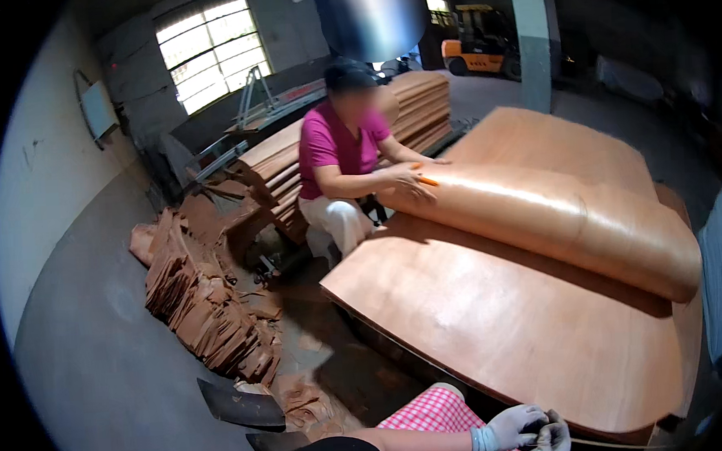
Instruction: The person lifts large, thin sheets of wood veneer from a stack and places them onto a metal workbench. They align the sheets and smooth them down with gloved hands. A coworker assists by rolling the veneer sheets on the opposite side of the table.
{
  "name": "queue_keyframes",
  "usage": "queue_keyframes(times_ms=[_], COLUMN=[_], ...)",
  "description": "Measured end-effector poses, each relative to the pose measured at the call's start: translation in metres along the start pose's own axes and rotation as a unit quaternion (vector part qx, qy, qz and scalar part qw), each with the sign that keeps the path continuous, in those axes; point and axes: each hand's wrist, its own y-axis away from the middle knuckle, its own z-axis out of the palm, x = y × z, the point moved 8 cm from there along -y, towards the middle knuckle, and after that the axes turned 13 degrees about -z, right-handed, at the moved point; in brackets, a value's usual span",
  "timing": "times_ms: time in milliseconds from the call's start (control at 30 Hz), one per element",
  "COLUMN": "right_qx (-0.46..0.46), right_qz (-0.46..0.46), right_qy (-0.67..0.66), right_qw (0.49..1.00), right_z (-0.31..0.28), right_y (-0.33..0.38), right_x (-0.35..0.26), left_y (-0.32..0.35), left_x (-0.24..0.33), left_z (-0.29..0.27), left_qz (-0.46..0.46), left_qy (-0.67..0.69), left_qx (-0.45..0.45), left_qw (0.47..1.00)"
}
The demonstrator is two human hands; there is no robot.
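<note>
My left hand [510,427], in a white glove with a light blue cuff, is closed by the near edge of the veneer stack [496,316]. Beside it my right hand [554,437], also gloved, is curled with fingers bent. Something small and dark shows between the two hands, too hidden to name. A thin pale strip [609,443] runs rightward from my right hand. Across the stack, a co-worker in a magenta shirt [342,149] rests both hands on a rolled-over veneer sheet [556,215]. An orange tool [428,180] is at one of that person's hands.
Broken veneer scraps [210,307] are heaped on the floor at left. Behind the co-worker stands another veneer pile [420,104]. A pillar [534,45] and an orange forklift [478,44] are farther back. Pink checked cloth [436,409] lies below my left forearm.
</note>
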Motion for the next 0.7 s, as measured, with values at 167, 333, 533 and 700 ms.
queue_keyframes(times_ms=[167, 333, 533, 700], right_qx=[-0.027, -0.095, -0.260, -0.145], right_qz=[0.005, -0.044, 0.014, -0.028], right_qy=[-0.159, -0.152, 0.316, 0.273], right_qw=[0.987, 0.983, 0.912, 0.951], right_z=[0.066, 0.111, 0.071, 0.011], right_y=[-0.004, -0.014, -0.056, -0.059], right_x=[-0.024, -0.048, 0.016, 0.022], left_y=[0.033, 0.054, 0.075, 0.142], left_x=[-0.001, -0.081, -0.130, -0.208], left_z=[-0.055, -0.063, -0.162, -0.317], left_qz=[-0.040, -0.225, -0.255, -0.201], left_qy=[0.106, 0.223, 0.338, 0.344], left_qx=[0.141, 0.155, 0.289, 0.526], left_qw=[0.984, 0.936, 0.859, 0.751])
